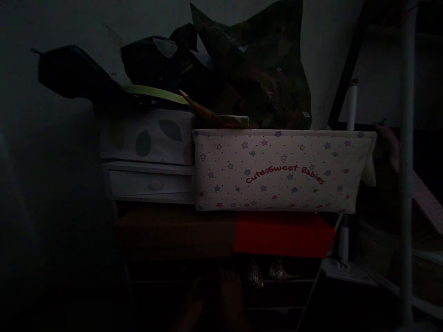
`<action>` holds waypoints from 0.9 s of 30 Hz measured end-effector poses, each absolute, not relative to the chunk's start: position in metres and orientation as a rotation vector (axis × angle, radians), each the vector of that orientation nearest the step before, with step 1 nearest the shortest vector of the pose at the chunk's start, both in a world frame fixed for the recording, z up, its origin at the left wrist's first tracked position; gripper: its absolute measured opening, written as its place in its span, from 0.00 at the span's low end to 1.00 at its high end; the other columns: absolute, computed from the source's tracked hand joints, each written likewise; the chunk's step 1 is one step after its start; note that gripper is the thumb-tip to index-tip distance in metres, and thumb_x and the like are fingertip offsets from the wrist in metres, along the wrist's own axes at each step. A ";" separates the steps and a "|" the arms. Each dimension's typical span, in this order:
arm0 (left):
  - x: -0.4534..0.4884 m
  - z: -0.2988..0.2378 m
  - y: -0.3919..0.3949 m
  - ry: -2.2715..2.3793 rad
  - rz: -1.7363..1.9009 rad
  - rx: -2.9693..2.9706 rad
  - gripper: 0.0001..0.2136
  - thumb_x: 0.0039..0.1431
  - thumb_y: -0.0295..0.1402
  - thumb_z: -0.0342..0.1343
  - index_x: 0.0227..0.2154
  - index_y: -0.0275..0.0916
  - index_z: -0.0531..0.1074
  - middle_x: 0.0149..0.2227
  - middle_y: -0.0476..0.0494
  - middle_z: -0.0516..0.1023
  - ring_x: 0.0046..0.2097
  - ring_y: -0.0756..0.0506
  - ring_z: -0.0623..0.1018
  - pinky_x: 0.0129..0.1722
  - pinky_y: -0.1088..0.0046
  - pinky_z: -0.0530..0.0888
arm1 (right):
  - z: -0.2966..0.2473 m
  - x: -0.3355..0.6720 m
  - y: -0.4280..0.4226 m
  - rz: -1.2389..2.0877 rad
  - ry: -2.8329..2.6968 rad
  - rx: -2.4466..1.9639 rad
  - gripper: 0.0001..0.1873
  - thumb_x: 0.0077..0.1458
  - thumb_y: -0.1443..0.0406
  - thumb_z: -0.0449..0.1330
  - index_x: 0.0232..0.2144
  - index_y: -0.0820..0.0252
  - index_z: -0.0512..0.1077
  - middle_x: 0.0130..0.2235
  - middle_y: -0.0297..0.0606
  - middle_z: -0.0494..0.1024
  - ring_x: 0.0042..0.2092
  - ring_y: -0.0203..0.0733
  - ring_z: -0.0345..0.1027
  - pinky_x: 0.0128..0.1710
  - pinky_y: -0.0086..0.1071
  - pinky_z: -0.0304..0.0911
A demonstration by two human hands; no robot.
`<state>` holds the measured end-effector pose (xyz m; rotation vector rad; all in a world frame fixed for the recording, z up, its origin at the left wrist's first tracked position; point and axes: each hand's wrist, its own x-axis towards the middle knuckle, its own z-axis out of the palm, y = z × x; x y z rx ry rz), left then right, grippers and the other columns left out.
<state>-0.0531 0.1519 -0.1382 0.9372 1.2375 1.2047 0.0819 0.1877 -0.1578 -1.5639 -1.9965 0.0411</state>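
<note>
Dim shelf; star-print box [282, 170] reads "Cute Sweet Babies".

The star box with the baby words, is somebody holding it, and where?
Cannot be told. A dim hand shows beside the right end of the star-print fabric box, but the dark hides any grip.

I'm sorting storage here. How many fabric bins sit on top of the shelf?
2: the star-print bin reading "Cute Sweet Babies" in front at right, and the leaf-print bin behind it at left, above the small drawer. Darkness may hide others.
</note>
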 end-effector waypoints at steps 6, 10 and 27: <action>-0.046 -0.113 0.143 1.015 1.257 0.772 0.24 0.47 0.33 0.58 0.51 0.42 0.66 0.57 0.33 0.71 0.54 0.37 0.74 0.51 0.60 0.73 | -0.141 0.077 0.187 0.142 -1.993 -1.538 0.37 0.50 0.78 0.48 0.61 0.50 0.56 0.52 0.48 0.74 0.51 0.54 0.69 0.49 0.48 0.64; -0.037 -0.105 0.152 1.004 1.348 0.877 0.29 0.44 0.35 0.61 0.52 0.39 0.66 0.60 0.34 0.68 0.59 0.37 0.69 0.59 0.59 0.66 | -0.141 0.076 0.189 0.362 -1.825 -1.491 0.34 0.51 0.76 0.47 0.60 0.52 0.59 0.51 0.49 0.75 0.49 0.50 0.72 0.46 0.42 0.67; -0.015 -0.129 0.163 0.851 1.316 0.863 0.32 0.44 0.30 0.58 0.57 0.41 0.63 0.65 0.37 0.58 0.63 0.38 0.62 0.61 0.60 0.62 | -0.146 0.080 0.190 0.775 -1.160 -1.124 0.31 0.52 0.65 0.52 0.60 0.61 0.58 0.57 0.47 0.71 0.53 0.46 0.69 0.53 0.41 0.65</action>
